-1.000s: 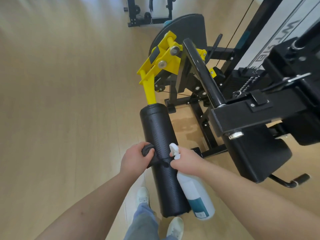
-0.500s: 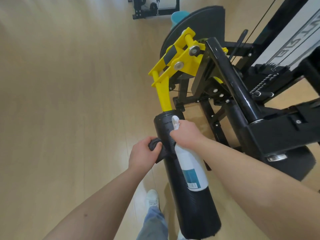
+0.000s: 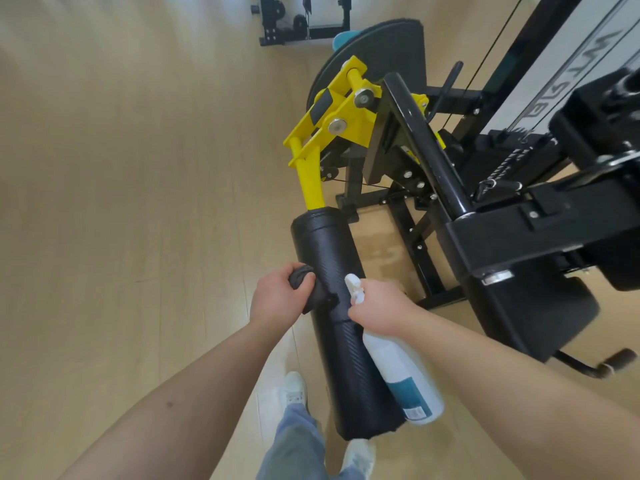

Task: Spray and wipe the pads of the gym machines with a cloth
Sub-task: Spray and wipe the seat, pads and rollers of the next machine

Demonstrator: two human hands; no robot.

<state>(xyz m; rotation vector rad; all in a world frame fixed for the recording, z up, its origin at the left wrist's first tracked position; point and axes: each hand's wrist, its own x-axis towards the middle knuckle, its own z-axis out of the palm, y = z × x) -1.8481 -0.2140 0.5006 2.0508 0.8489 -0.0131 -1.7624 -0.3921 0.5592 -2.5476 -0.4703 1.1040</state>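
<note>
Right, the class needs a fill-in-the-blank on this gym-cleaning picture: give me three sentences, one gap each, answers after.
The left hand grips a dark ____ against the roller pad.
The right hand holds the spray bottle on that pad's ____ side.
The roller pad is fixed to a ____ metal arm.
Missing words: cloth; right; yellow.

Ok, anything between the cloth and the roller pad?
Nothing visible. The left hand holds the cloth right against the pad; the bottle in the right hand lies along the other side, clear of it.
</note>
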